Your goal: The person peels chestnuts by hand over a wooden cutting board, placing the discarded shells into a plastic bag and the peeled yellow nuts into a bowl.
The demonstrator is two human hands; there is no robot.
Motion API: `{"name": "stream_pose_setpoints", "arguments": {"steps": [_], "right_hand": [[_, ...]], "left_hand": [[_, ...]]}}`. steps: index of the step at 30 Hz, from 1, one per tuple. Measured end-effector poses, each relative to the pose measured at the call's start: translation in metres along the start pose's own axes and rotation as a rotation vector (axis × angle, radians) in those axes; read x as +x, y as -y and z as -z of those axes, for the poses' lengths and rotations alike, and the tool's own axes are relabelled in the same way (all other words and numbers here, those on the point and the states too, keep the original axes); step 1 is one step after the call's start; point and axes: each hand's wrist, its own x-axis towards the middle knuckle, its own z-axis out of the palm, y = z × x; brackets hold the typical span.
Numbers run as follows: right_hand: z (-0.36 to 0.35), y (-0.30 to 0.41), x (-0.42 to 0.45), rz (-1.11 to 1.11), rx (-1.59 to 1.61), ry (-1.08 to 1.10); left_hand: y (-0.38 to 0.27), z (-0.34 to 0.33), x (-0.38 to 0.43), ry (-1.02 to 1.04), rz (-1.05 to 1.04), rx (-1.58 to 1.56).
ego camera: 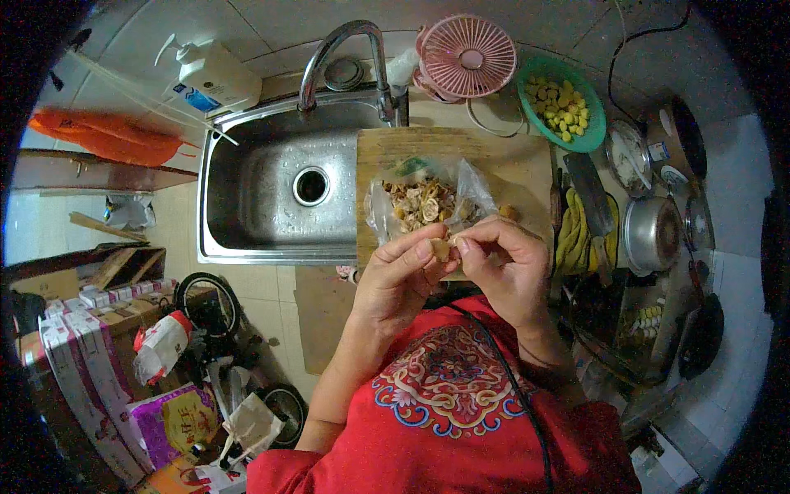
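In front of my chest, my left hand (401, 259) holds a small tan piece of food (440, 248) between thumb and fingers. My right hand (503, 256) meets it from the other side, thumb and forefinger pinching a pale bit at the piece's edge. Just beyond the fingers lies an open clear plastic bag (475, 188) heaped with brown and cream peelings (426, 202). The bag rests on a wooden cutting board (524, 160). A small brown round piece (508, 213) sits on the board by my right knuckles.
Left of the board is a steel sink (259, 185) with a curved faucet (342, 31). A pink fan (470, 58) and a green basket (534, 117) of yellow pieces stand behind. On the right, a cleaver (589, 191) lies over yellow gloves (571, 231) near a metal pot (653, 234).
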Motion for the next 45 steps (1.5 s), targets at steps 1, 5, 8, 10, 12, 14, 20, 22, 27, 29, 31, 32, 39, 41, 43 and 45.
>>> {"name": "stream_pose_setpoints", "arguments": {"steps": [1, 5, 8, 10, 12, 14, 20, 22, 27, 29, 31, 32, 39, 41, 43, 45], "right_hand": [[-0.001, 0.002, 0.0, -0.029, 0.039, -0.013], [-0.002, 0.006, 0.001, -0.121, 0.098, -0.045], [-0.001, -0.001, 0.0, -0.14, 0.052, -0.055], [-0.002, -0.011, 0.001, -0.119, 0.006, -0.061], [-0.005, -0.024, 0.007, -0.077, -0.053, -0.067], [-0.004, -0.031, 0.013, 0.064, -0.185, -0.031], [-0.003, -0.016, 0.012, 0.178, -0.267, -0.002], [-0.002, -0.007, 0.01, 0.206, -0.262, 0.029], [-0.005, -0.002, 0.004, 0.252, -0.369, 0.032], [-0.005, -0.002, 0.002, 0.334, -0.43, 0.037], [-0.005, -0.006, 0.001, 0.444, -0.52, 0.03], [-0.004, -0.009, 0.001, 0.486, -0.552, 0.032], [-0.004, -0.004, 0.004, 0.437, -0.527, -0.039], [-0.003, 0.0, 0.008, 0.352, -0.416, -0.031], [-0.002, 0.002, 0.009, 0.285, -0.328, -0.025], [-0.002, 0.002, 0.009, 0.226, -0.254, -0.008]], "left_hand": [[0.0, 0.001, 0.0, 0.01, 0.002, -0.018], [0.0, 0.002, -0.001, 0.036, -0.012, -0.109], [0.0, 0.005, -0.001, 0.045, -0.032, -0.159], [0.001, 0.008, -0.001, 0.045, -0.038, -0.172], [0.001, 0.01, -0.001, 0.038, -0.034, -0.177], [0.002, 0.013, 0.0, 0.016, -0.06, -0.115], [0.004, 0.012, 0.001, -0.094, -0.13, -0.005], [0.004, 0.012, 0.001, -0.133, -0.147, 0.013], [0.007, 0.01, 0.001, -0.199, -0.184, 0.056], [0.009, 0.008, 0.0, -0.217, -0.2, 0.076], [0.011, 0.006, -0.001, -0.239, -0.216, 0.112], [0.011, 0.005, -0.001, -0.253, -0.225, 0.138], [0.008, -0.003, -0.005, -0.217, -0.258, 0.225], [0.007, -0.005, -0.005, -0.207, -0.268, 0.258], [0.005, -0.006, -0.006, -0.193, -0.279, 0.274], [0.005, -0.004, -0.007, -0.168, -0.284, 0.273]]}}
